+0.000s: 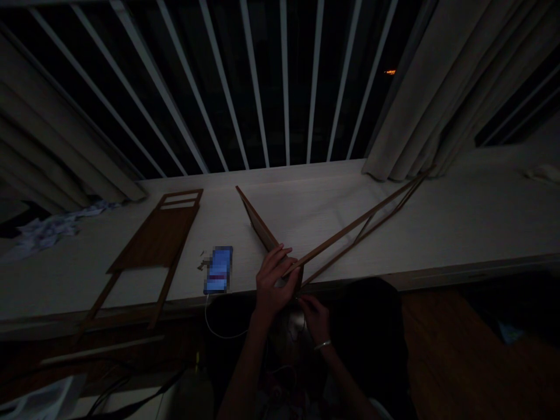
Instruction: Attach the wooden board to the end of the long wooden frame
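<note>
Flat brown wooden frame (157,239) on white tabletop (306,204) | blue-lit phone (217,269) with white cord, near the edge | left hand (273,280): fingers clenched on long thin brown wooden strips (350,227), at tabletop edge | right hand (315,318): fingers low, cannot tell if holding | risk: loose grip, strips slip off edge

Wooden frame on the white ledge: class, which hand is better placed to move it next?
Probably the left hand: it is wrapped around the wooden frame where the strips meet, while the right hand sits lower, its fingers only at the frame's bottom end.
</note>
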Demonstrator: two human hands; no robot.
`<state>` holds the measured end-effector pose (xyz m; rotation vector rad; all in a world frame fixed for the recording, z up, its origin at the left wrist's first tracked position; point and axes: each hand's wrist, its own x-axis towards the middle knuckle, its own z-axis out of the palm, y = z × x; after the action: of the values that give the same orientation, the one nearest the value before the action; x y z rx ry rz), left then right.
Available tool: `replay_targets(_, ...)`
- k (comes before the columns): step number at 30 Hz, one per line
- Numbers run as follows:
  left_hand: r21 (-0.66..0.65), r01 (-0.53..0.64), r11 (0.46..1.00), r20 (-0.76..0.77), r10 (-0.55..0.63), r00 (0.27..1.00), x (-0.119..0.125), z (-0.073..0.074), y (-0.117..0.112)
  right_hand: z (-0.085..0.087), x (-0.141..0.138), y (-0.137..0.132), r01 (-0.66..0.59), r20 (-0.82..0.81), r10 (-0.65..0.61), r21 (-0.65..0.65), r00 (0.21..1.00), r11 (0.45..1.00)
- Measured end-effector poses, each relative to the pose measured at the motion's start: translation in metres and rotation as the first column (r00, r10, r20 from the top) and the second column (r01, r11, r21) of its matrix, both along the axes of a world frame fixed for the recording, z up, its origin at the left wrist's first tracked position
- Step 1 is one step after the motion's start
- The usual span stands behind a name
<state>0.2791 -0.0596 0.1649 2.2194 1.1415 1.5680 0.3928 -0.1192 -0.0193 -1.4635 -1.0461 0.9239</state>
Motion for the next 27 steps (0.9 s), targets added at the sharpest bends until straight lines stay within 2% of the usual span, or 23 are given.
replay_targets(7, 0.001, 0.000, 1.000, -0.009, 0.000, 1.000, 0.000, 0.001, 0.000, -0.002, -0.005, 0.000, -0.042, -0.161, 0.040, -0.009, 0.986, 0.999)
replay_targets(17, -0.003, -0.014, 1.000, 0.014, 0.014, 1.000, 0.000, -0.002, 0.000, 0.012, -0.005, -0.006, -0.057, -0.104, 0.057, 0.006, 0.993, 0.998)
replay_targets(21, -0.001, -0.005, 1.000, 0.016, 0.005, 1.000, 0.000, -0.002, 0.000, 0.011, -0.008, -0.005, -0.019, -0.170, 0.013, -0.034, 0.985, 0.999)
replay_targets(27, 0.007, -0.004, 1.000, 0.008, 0.004, 1.000, 0.000, -0.001, 0.000, -0.003, -0.014, 0.001, 0.056, -0.331, -0.090, -0.113, 0.939, 0.992)
